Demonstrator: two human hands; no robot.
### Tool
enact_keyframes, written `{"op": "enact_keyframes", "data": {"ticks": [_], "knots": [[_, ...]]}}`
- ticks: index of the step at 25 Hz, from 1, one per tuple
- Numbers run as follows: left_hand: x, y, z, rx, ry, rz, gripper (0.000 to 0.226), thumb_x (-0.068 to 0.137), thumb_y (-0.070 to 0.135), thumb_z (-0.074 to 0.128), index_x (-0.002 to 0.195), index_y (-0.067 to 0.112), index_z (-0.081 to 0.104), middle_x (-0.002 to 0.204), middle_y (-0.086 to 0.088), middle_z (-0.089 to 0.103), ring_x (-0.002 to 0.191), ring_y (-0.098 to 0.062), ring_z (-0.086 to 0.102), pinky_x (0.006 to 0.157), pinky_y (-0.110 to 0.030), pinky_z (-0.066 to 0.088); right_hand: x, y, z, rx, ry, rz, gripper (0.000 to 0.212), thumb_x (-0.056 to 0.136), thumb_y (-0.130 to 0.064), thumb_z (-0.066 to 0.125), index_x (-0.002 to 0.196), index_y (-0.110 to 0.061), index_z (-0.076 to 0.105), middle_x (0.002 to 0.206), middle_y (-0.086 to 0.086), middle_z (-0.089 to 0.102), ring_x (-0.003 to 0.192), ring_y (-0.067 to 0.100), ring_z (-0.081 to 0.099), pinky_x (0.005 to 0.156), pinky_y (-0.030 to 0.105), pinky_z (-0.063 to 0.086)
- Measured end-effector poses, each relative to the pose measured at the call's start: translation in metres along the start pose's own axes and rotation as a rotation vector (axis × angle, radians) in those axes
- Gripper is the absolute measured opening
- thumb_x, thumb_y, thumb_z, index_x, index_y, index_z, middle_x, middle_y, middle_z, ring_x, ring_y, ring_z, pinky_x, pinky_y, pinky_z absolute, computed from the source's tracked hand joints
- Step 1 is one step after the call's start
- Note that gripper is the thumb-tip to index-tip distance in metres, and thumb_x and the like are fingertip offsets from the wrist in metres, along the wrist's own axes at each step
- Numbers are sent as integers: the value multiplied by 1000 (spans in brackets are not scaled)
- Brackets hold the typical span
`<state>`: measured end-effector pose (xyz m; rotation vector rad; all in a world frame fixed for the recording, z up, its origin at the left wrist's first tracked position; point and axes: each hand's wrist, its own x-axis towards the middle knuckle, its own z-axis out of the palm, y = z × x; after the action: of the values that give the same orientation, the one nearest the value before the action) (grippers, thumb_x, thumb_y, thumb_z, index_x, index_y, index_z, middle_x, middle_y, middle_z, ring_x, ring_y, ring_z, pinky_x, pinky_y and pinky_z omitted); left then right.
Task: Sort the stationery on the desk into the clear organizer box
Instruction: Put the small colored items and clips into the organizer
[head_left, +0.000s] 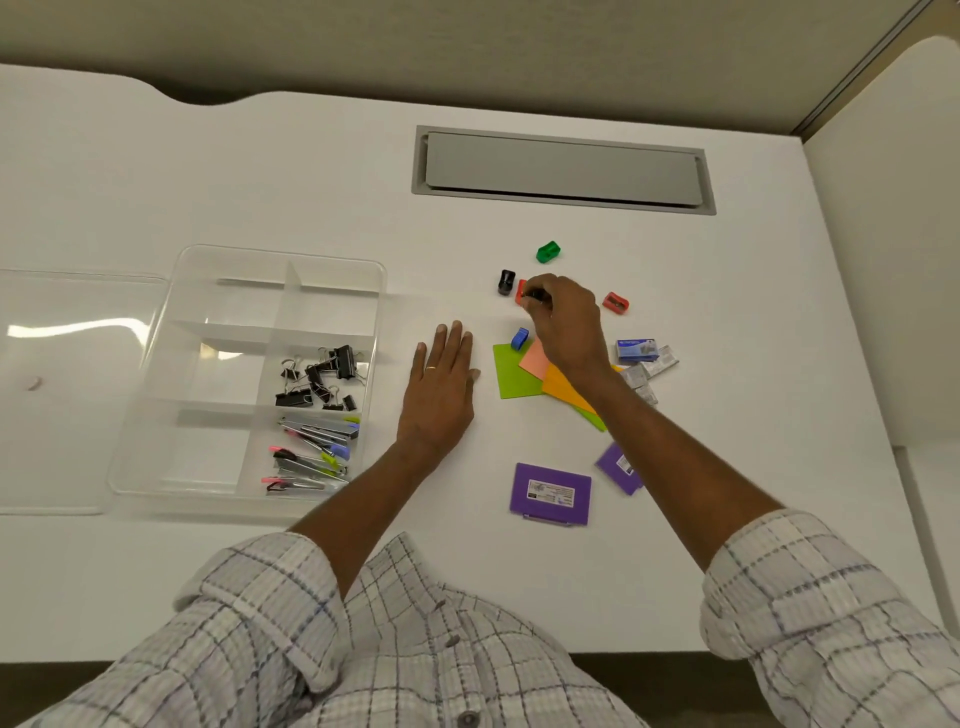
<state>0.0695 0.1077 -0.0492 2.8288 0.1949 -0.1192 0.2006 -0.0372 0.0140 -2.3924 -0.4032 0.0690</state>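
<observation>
- The right hand (563, 322) is out at one o'clock from the middle of the bench (727, 312). Its fingers are curled into a tip pinch on a dark sharpener (536, 296). At least it looks like a sharpener, as the knuckles hide most of it.
- A pinch suits a small, hard plastic block like that; there is nothing to wrap a palm round.
- An orange-red sharpener (521, 292) sits against those fingertips at nine o'clock, with a black sharpener (506, 282) just beyond it.
- The green sharpener (548, 252) lies at twelve o'clock of the hand, the red sharpener (616, 302) at three and the blue sharpener (520, 339) at seven, touching the sticky notes (517, 376).
- The notes are thin, matte paper squares in green, pink and orange, fanned out under the right wrist.
- The left hand (441, 384) lies flat with its fingers straight and together, holding nothing. My read is that it is bracing the reach.
- The clear organizer box (228, 306) sits at nine o'clock, with glossy see-through walls and dividers, close enough for short trips.
- Black binder clips (322, 376) fill one of its right-hand cells and small staplers (314, 457) fill the cell nearer the person. The other cells look bare.
- Waiting at four o'clock are the staple boxes (638, 351), and at five to six the two flat purple cases (550, 493).
- The box's lid (78, 389) is parked beside it, off to the left.
</observation>
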Motion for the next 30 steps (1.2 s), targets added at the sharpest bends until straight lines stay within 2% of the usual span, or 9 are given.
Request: {"op": "enact_keyframes", "data": {"ticks": [2, 4, 7, 9, 12, 16, 22, 25, 30], "knots": [[-1, 1, -5, -48, -2, -19, 53, 108, 27, 27, 157, 11, 18, 167, -8, 9, 155, -25, 5, 126, -44, 8, -13, -8, 4, 76, -3, 69, 19, 93, -20, 66, 109, -9, 69, 102, 7, 73, 96, 21, 67, 85, 29, 49], [-3, 2, -13, -182, 26, -69, 51, 108, 26, 30, 156, 11, 23, 166, -8, 14, 155, -23, 8, 126, -42, 10, -26, -16, 8, 172, -9, 170, 21, 91, -23, 70, 108, -12, 67, 100, 5, 74, 93, 18, 69, 84, 32, 53], [-12, 7, -32, -494, 139, -132, 45, 107, 21, 37, 151, 11, 38, 160, -8, 33, 151, -22, 25, 123, -40, 24, -39, -30, 11, 306, -27, 313, 27, 89, -28, 73, 108, -12, 64, 99, 5, 75, 91, 17, 71, 83, 36, 58], [-17, 9, -46, -651, 240, -97, 39, 105, 18, 42, 144, 11, 47, 149, -7, 49, 139, -21, 43, 116, -40, 37, -47, -41, 12, 367, -58, 355, 32, 89, -35, 72, 109, -13, 62, 100, 5, 76, 88, 15, 72, 82, 31, 58], [-24, 3, -71, -774, 340, 18, 32, 102, 17, 52, 133, 11, 58, 129, -5, 63, 117, -17, 61, 100, -38, 52, -59, -61, 16, 487, -117, 353, 35, 92, -39, 67, 110, -9, 60, 98, 7, 76, 86, 15, 74, 82, 34, 62], [-37, -24, -92, -788, 395, 113, 27, 96, 11, 62, 123, 10, 66, 115, -5, 67, 104, -12, 67, 87, -29, 59, -70, -86, 25, 618, -202, 334, 34, 98, -35, 61, 113, -5, 62, 99, 12, 77, 89, 16, 75, 82, 32, 62], [-59, -74, -103, -793, 423, -27, 15, 90, 17, 71, 105, 14, 75, 97, 1, 73, 85, -7, 71, 74, -26, 60, -79, -118, 47, 823, -337, 313, 23, 101, -10, 52, 117, -1, 66, 105, 18, 74, 97, 24, 74, 87, 32, 61], [-68, -95, -111, -783, 407, -80, 16, 91, 22, 71, 105, 17, 75, 96, 6, 74, 84, -8, 72, 72, -26, 60, -81, -134, 60, 827, -403, 307, 25, 97, -2, 55, 119, -2, 66, 107, 18, 74, 99, 26, 74, 89, 34, 60], [-77, -123, -119, -692, 428, -150, 15, 90, 21, 69, 104, 20, 75, 97, 6, 75, 86, -7, 72, 72, -20, 58, -80, -162, 79, 853, -456, 379, 29, 91, -3, 59, 118, -6, 67, 109, 16, 74, 101, 26, 73, 94, 40, 59]]}}
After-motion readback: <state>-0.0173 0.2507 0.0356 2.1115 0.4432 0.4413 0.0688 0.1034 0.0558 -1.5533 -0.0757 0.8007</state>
